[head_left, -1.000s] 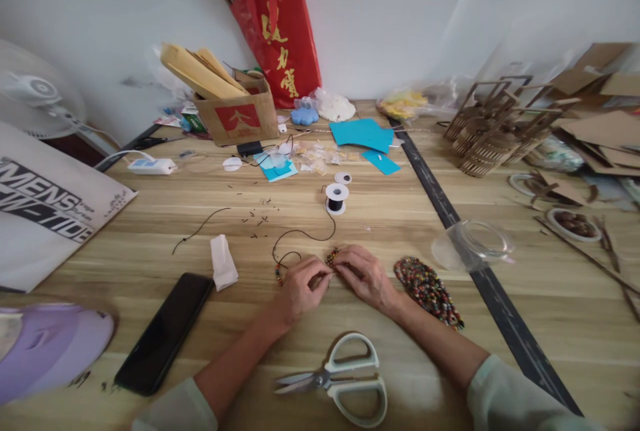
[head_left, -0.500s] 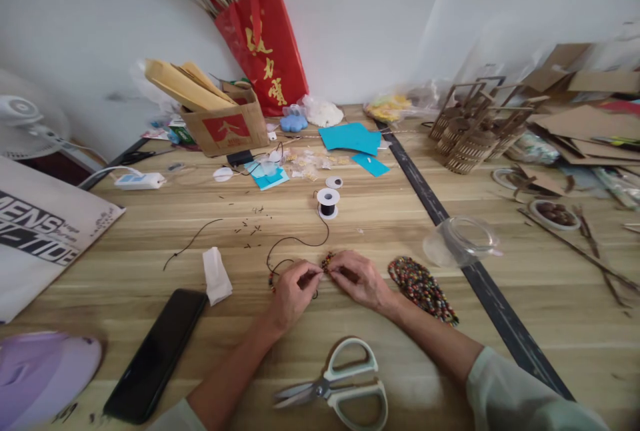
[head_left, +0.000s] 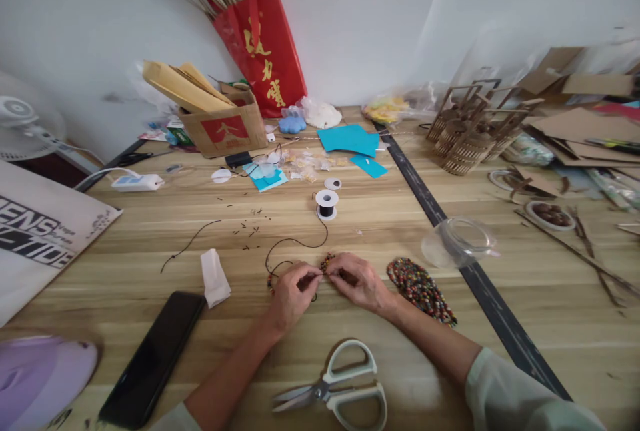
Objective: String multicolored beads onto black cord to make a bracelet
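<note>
In the middle of the table my left hand (head_left: 296,292) and my right hand (head_left: 357,278) face each other, thumb and fingertips pinched close together. Between them is a strand of small multicoloured beads (head_left: 327,261), partly covered by my fingers. More beads (head_left: 271,283) show left of my left hand, on black cord (head_left: 295,240) that curves up to a white-flanged spool (head_left: 327,207). The exact part in each pinch is too small to see clearly. A bundle of beaded strands (head_left: 421,291) lies right of my right hand. Pale-handled scissors (head_left: 327,391) rest nearer to me, blades apart.
To the left are a black phone (head_left: 153,358), a folded white paper (head_left: 215,278) and a purple object (head_left: 45,378). A clear plastic container (head_left: 457,243) stands on the right. Small woven baskets (head_left: 463,148), a cardboard box (head_left: 225,128) and a red bag (head_left: 273,51) are further back.
The whole view has shifted slightly. Both hands keep the same pinched pose between the cord and the beads, with no clear movement.
</note>
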A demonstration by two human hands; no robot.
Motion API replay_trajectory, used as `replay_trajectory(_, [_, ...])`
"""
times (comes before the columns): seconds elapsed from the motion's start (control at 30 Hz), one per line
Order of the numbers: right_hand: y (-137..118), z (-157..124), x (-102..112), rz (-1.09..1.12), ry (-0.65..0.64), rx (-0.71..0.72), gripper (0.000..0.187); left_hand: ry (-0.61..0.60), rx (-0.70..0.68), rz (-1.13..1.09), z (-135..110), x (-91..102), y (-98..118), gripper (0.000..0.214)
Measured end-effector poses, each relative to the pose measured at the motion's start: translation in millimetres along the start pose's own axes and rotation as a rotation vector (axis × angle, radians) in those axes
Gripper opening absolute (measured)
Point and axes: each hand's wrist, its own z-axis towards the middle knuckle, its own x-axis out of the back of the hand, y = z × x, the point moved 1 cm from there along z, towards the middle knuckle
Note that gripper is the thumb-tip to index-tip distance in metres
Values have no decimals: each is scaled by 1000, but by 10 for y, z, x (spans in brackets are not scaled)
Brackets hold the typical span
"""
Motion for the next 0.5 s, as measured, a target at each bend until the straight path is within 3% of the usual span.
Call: replay_trajectory(0.5, [7, -1, -3, 12, -26, 19, 9, -6, -16, 20, -2, -10, -11, 10])
